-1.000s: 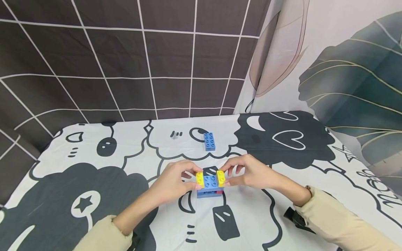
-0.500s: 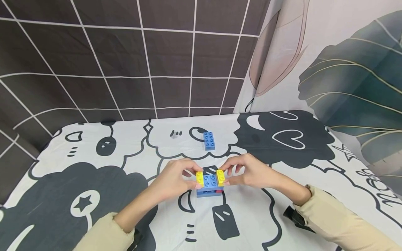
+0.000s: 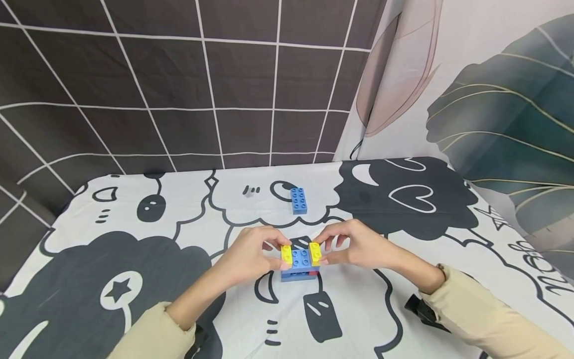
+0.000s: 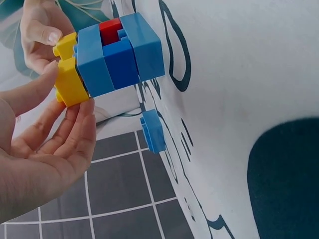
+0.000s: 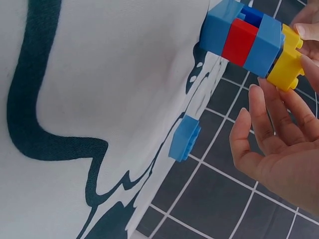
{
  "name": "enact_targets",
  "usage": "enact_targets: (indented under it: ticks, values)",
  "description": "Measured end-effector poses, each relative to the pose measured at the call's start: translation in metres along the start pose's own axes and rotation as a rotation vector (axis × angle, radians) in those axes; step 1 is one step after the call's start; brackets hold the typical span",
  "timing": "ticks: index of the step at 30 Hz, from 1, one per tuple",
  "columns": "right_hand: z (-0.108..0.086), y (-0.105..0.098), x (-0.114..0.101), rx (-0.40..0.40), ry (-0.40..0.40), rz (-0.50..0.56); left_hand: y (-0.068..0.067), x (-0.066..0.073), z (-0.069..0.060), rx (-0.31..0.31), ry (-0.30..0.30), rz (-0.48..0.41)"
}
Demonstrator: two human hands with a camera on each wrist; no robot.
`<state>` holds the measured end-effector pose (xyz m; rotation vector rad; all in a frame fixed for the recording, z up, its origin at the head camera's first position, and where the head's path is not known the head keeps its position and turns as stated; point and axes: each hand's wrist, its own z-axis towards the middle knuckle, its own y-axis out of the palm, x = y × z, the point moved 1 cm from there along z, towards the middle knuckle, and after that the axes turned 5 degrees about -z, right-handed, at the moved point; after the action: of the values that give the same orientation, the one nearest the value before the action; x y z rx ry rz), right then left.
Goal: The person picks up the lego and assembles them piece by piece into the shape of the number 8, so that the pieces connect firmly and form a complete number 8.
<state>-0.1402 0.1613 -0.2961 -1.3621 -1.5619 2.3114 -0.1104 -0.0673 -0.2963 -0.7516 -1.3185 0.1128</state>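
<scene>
A small stack of building bricks stands on the patterned cloth in front of me. Its top is a light blue brick (image 3: 301, 258); below, the wrist views show a red brick (image 5: 240, 42) and a darker blue brick (image 4: 120, 63) side by side over another light blue brick (image 4: 144, 47). My left hand (image 3: 251, 254) pinches a yellow brick (image 3: 286, 255) at the stack's left end. At the right end, my right hand (image 3: 352, 244) pinches a second yellow brick (image 3: 315, 254) between thumb and fingers. Both yellow bricks are on the top blue brick; fingers partly cover them.
A loose light blue brick (image 3: 298, 201) lies on the cloth (image 3: 358, 299) beyond the stack. Behind the table's far edge hangs a dark gridded curtain (image 3: 179, 89), with a leaf-patterned one (image 3: 506, 124) to the right.
The left yellow brick has shifted slightly right with my left hand, toward the stack's middle. My right hand and the loose blue brick have stayed in place.
</scene>
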Motion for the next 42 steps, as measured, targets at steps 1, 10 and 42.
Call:
enact_targets:
  ticks: [1,10,42]
  values:
    - [0.0,0.0,0.0,0.001,0.001,-0.001,0.0,0.0,0.0,-0.001,0.0,-0.004]
    - [-0.001,0.0,0.0,-0.01,0.019,0.005,0.002,-0.004,0.001,0.004,-0.002,-0.021]
    - [0.019,-0.015,0.045,-0.101,0.165,0.119,0.001,-0.005,0.0,0.005,-0.034,-0.049]
